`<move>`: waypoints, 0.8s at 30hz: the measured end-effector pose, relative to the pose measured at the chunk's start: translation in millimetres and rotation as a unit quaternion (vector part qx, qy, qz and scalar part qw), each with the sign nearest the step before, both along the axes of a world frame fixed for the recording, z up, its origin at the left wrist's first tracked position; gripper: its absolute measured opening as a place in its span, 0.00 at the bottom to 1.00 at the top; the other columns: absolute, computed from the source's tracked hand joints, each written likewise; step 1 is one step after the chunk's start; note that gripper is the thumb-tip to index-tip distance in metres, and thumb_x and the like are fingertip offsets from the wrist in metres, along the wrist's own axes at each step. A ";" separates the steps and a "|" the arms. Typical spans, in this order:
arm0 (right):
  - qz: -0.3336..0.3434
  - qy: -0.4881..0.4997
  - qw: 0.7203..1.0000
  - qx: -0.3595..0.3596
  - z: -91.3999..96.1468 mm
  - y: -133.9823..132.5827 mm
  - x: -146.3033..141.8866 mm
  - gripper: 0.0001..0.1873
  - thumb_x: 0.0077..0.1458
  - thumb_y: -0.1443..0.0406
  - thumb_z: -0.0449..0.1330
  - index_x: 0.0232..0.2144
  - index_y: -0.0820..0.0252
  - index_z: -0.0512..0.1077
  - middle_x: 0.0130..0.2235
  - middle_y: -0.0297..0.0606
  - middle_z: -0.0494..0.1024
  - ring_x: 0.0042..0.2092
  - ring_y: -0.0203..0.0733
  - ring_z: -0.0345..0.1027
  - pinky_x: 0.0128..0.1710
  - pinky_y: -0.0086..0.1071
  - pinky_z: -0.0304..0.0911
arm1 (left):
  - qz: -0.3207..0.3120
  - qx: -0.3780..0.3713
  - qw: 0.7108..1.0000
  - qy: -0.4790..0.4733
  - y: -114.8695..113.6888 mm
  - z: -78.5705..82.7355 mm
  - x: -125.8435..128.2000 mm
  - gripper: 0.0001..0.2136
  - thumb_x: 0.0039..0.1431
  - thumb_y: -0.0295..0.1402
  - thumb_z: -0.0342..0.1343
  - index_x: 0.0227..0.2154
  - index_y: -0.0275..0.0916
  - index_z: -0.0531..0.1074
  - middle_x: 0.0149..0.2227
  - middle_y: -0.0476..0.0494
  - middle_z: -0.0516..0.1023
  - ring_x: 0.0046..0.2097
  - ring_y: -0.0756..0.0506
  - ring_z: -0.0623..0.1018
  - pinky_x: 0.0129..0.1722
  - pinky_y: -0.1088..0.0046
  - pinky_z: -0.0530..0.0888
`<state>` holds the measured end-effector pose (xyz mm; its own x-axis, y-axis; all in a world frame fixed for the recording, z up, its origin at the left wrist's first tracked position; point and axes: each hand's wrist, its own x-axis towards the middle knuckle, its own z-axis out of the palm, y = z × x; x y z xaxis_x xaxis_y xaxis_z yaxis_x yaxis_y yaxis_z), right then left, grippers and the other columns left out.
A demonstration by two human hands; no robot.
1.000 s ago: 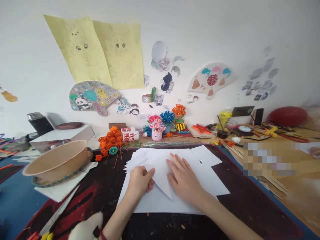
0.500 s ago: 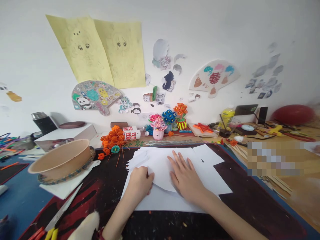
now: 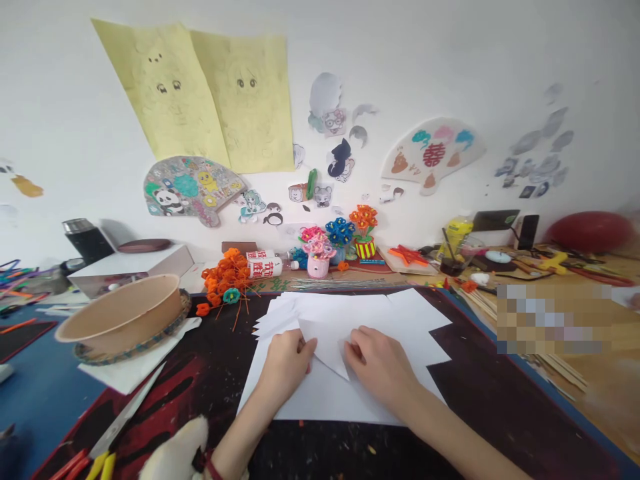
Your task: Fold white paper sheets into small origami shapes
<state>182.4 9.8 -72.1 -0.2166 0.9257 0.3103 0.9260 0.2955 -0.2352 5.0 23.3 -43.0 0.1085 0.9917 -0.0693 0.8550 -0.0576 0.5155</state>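
Observation:
A stack of white paper sheets (image 3: 400, 320) lies on the dark, paint-stained mat (image 3: 480, 393) in front of me. On top sits a folded white paper piece (image 3: 325, 340) with a point toward me. My left hand (image 3: 286, 363) pinches its left edge with curled fingers. My right hand (image 3: 380, 367) rests on its right side, fingers curled in and pinching the fold.
A tan paper bowl (image 3: 117, 315) stands at the left on a woven ring. Scissors (image 3: 107, 437) lie near the front left. Orange paper flowers (image 3: 223, 280), glue bottles (image 3: 265, 268) and small flower pots (image 3: 320, 257) line the wall. Craft sticks and tools crowd the wooden table (image 3: 590, 373) at right.
My right hand, flat with fingers spread on the paper before, has pulled back and curled onto the fold. The left hand has slid slightly up the paper's left edge.

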 end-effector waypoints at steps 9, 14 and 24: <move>0.011 -0.025 1.000 -0.015 -6.3 7.0 -1.8 0.11 0.58 0.66 0.54 0.23 0.58 0.66 0.27 0.32 0.72 0.28 0.37 0.66 0.24 0.32 0.43 | 0.037 0.026 0.995 0.092 -0.6 -4.3 2.9 0.13 0.61 0.36 0.48 0.26 0.37 0.72 0.29 0.39 0.78 0.33 0.41 0.77 0.28 0.71 0.59; 0.010 -0.039 0.999 -0.019 -4.7 7.1 -2.2 0.09 0.59 0.66 0.53 0.26 0.58 0.66 0.28 0.33 0.73 0.30 0.38 0.68 0.24 0.32 0.42 | 0.030 0.018 0.994 0.107 -1.6 -5.4 0.5 0.13 0.61 0.34 0.47 0.26 0.37 0.73 0.30 0.36 0.78 0.35 0.40 0.77 0.29 0.71 0.60; 0.003 -0.039 0.999 -0.016 -4.6 11.9 -1.5 0.10 0.59 0.65 0.53 0.26 0.58 0.67 0.29 0.34 0.74 0.31 0.39 0.68 0.25 0.32 0.46 | 0.034 0.025 0.996 0.081 0.8 0.3 -1.2 0.13 0.63 0.34 0.47 0.26 0.37 0.72 0.28 0.41 0.78 0.31 0.45 0.76 0.30 0.74 0.61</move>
